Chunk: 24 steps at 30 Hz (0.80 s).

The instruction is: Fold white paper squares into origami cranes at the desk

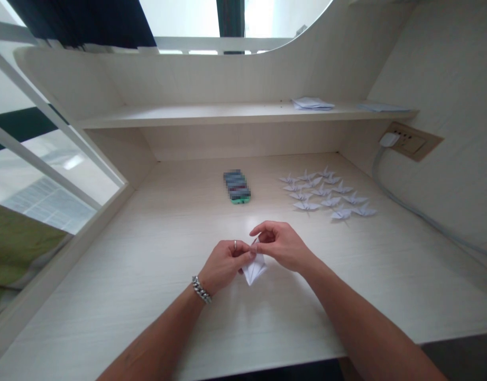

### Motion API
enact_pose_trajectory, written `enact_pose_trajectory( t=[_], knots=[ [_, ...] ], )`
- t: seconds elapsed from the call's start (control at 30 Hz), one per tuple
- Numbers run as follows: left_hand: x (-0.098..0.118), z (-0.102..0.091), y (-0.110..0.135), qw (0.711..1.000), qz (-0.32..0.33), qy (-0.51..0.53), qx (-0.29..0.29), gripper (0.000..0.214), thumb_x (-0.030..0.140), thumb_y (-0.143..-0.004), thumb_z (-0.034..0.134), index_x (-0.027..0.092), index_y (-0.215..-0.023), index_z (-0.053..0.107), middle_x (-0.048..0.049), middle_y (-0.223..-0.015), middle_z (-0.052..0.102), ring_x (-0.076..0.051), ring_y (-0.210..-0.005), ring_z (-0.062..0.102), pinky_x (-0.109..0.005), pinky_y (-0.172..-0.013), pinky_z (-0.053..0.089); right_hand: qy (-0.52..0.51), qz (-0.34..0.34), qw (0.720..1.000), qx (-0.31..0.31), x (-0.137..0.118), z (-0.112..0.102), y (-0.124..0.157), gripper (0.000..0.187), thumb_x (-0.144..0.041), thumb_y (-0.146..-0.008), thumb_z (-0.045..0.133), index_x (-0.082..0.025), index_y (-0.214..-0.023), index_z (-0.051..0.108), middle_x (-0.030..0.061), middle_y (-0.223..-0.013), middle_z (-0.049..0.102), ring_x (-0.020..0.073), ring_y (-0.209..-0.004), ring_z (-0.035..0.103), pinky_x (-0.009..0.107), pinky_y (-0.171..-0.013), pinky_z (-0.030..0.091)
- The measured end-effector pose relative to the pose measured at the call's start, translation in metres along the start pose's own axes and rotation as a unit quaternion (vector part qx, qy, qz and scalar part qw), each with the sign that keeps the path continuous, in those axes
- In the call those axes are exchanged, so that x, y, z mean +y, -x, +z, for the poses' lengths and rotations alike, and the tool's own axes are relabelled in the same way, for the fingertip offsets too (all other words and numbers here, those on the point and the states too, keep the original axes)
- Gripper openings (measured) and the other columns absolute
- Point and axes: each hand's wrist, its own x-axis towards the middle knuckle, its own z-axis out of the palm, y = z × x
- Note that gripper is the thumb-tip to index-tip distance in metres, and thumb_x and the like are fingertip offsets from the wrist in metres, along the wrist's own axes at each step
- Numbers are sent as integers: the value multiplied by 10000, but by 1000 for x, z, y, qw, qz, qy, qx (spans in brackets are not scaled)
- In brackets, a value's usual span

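A folded white paper [254, 270], diamond-shaped with a point toward me, is held just above the desk between both hands. My left hand [227, 262], with a ring and a chain bracelet, pinches its left edge near the top. From the other side my right hand [281, 244] grips the upper part between thumb and fingers. The fingers hide the paper's top end. Several white paper cranes [322, 191] stand grouped on the desk, beyond my right hand and to its right.
A phone [237, 186] with a green edge and blurred screen lies mid-desk. Folded paper [312, 103] rests on the shelf [211, 114], with a flat sheet [382, 107] farther right. A cable [410, 206] runs from the wall socket [413, 141] down the right side. A mirror hangs above.
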Motion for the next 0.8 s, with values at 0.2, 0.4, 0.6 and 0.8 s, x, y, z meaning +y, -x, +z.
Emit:
enact_pose_trajectory(
  t=[0.2,0.4,0.6,0.8],
  knots=[
    [5,3,2,1000,2,-10,-4,222,331,-701,701,131,-615,661,19,-503,549,-87,-471,442,-216,-481,343,3,-16,999,29,3,2,-1,114,-255,-750,696,-174,-831,693,-29,-577,589,112,-529,528,236,-502,402],
    [6,3,2,1000,-10,-21,20,235,351,-683,705,122,-636,679,1,-524,577,-98,-470,469,-224,-474,361,-43,-20,997,65,1,0,-3,218,-335,-840,610,-178,-975,678,34,-728,708,155,-664,647,281,-629,505],
    [6,2,2,998,3,-47,28,248,359,-724,685,134,-621,669,3,-527,578,-103,-475,491,-226,-483,393,-12,-27,998,47,3,1,-3,273,-352,-777,698,-177,-985,673,42,-778,717,165,-699,648,288,-648,501],
    [10,5,1,997,24,-34,65,252,372,-723,697,142,-627,658,8,-527,589,-99,-467,500,-215,-463,391,-30,-24,997,67,8,6,-4,238,-395,-832,632,-182,-930,673,23,-748,681,156,-680,626,278,-619,496]
  ],
)
